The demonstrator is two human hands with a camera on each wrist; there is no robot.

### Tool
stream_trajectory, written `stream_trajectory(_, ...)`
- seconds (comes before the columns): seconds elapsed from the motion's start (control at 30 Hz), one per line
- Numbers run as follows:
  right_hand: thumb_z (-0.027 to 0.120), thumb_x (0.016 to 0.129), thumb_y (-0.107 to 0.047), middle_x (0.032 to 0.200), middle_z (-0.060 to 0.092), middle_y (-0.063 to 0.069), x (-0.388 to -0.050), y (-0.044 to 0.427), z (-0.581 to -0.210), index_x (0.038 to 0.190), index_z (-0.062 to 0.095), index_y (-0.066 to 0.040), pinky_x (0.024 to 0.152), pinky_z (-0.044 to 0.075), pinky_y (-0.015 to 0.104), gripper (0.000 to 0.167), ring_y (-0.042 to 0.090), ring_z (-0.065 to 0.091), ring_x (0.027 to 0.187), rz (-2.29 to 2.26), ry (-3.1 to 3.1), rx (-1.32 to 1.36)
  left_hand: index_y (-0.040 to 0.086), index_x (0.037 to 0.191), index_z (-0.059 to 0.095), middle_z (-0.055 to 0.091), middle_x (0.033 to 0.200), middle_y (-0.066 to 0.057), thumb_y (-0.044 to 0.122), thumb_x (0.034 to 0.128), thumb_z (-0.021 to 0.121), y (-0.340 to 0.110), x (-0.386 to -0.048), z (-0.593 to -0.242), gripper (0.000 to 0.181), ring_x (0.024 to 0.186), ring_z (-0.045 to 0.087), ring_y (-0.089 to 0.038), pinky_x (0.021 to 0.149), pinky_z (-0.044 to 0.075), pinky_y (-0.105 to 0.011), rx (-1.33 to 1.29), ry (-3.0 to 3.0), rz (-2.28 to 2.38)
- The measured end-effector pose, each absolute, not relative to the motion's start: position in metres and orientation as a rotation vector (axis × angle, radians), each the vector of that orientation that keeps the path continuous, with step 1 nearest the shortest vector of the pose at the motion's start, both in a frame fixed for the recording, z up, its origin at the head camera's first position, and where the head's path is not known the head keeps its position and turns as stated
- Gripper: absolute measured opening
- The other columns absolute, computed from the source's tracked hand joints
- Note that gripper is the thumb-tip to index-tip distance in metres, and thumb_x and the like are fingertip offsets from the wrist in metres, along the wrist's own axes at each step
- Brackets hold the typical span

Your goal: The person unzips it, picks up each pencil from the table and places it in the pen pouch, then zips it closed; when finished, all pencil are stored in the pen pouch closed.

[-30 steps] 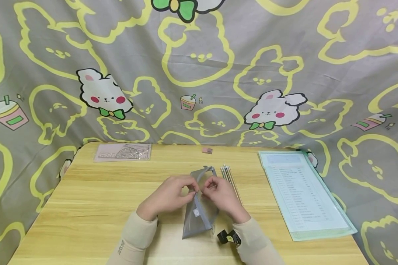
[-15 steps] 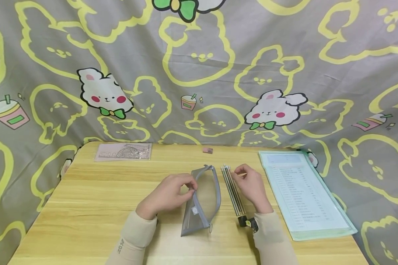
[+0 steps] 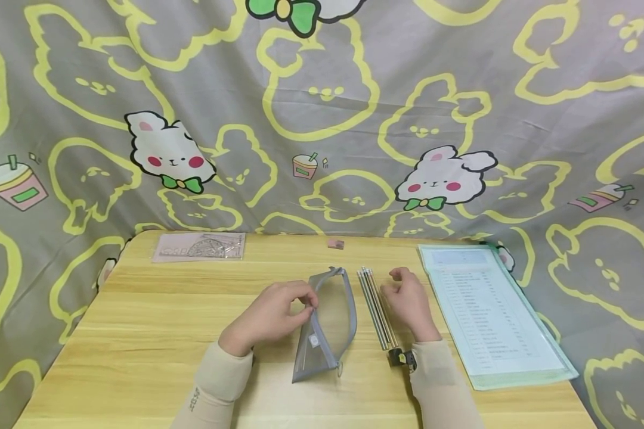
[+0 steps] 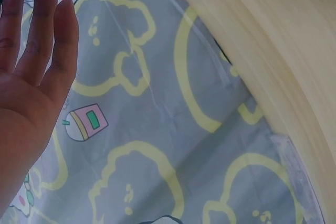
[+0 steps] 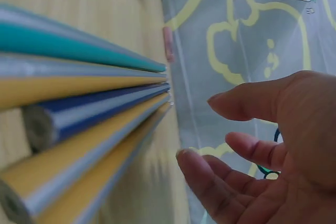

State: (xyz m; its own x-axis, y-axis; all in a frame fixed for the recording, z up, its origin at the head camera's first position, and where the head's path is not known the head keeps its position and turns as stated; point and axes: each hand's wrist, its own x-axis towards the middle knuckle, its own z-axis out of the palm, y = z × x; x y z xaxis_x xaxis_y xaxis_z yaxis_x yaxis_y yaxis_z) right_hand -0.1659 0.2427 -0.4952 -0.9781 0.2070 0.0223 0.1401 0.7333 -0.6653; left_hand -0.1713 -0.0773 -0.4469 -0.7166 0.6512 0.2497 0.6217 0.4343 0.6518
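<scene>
A grey mesh zip pouch [image 3: 316, 351] lies in the middle of the table in the head view, its zipped mouth spread apart. My left hand [image 3: 273, 313] pinches the near-left edge of that mouth between thumb and fingers. To the right of the pouch, several pencils [image 3: 374, 310] lie side by side. Beside them on the right is my right hand [image 3: 410, 304], holding nothing. In the right wrist view its fingers [image 5: 205, 182] are spread and apart from the teal, yellow and dark blue pencils [image 5: 79, 119]. The left wrist view shows the left hand's fingers [image 4: 39, 30] near the pouch's edge.
A green-edged document folder [image 3: 504, 322] with a printed sheet lies at the right. At the back left is a clear packet with rulers and a protractor [image 3: 201, 246]. A small pink eraser [image 3: 335, 243] sits at the back edge, before a patterned curtain [image 3: 236, 119].
My right hand has let go of the pouch's edge and moved right, to the far side of the pencils. The pouch's mouth now gapes wider. My left hand keeps its pinch.
</scene>
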Motion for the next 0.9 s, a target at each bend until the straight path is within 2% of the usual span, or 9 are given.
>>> stream_trajectory(0.13,0.068,0.100,-0.019,0.131,0.061,0.027,-0.167,0.241,-0.501,0.139,0.055,0.004,0.092,0.057,0.054,0.047,0.035,0.068,0.105,1.057,-2.873,-0.298,0.019,0.099,0.073,0.073,0.097,0.012,0.007,0.0931,0.071,-0.077,-0.172,-0.447,0.013,0.093,0.068,-0.006,0.089,0.060,-0.037,1.164,2.635,1.163)
stream_trajectory(0.27,0.068,0.100,-0.018,0.130,0.062,0.027,-0.168,0.239,-0.505,0.138,0.056,0.004,0.092,0.056,0.054,0.046,0.036,0.066,0.108,1.053,-2.895,-0.275,0.020,0.099,0.073,0.073,0.097,0.012,0.007,0.0928,0.072,-0.077,-0.172,-0.447,0.014,0.093,0.068,-0.006,0.089,0.060,-0.036,1.164,2.634,1.160)
stream_trajectory(0.5,0.070,0.098,-0.019,0.110,0.063,0.018,-0.168,0.234,-0.507,0.133,0.059,0.002,0.084,0.054,0.049,0.042,0.030,0.059,0.092,1.023,-2.931,-0.249,0.017,0.099,0.074,0.072,0.096,0.011,0.006,0.0929,0.071,-0.077,-0.172,-0.448,0.013,0.093,0.071,-0.011,0.087,0.058,-0.032,1.175,2.630,1.170)
stream_trajectory(0.73,0.070,0.099,-0.017,0.115,0.069,0.019,-0.167,0.232,-0.506,0.130,0.061,0.001,0.089,0.057,0.052,0.037,0.031,0.066,0.097,1.009,-2.957,-0.228,0.016,0.099,0.073,0.073,0.097,0.010,0.005,0.0931,0.071,-0.078,-0.172,-0.449,0.013,0.093,0.071,-0.011,0.086,0.058,-0.032,1.196,2.625,1.179)
stream_trajectory(0.9,0.068,0.097,-0.011,0.112,0.072,0.016,-0.167,0.233,-0.505,0.126,0.064,0.002,0.091,0.058,0.053,0.031,0.031,0.070,0.099,0.995,-2.961,-0.210,0.017,0.099,0.073,0.074,0.097,0.010,0.006,0.0931,0.071,-0.078,-0.172,-0.448,0.013,0.093,0.070,-0.008,0.086,0.058,-0.031,1.200,2.626,1.183)
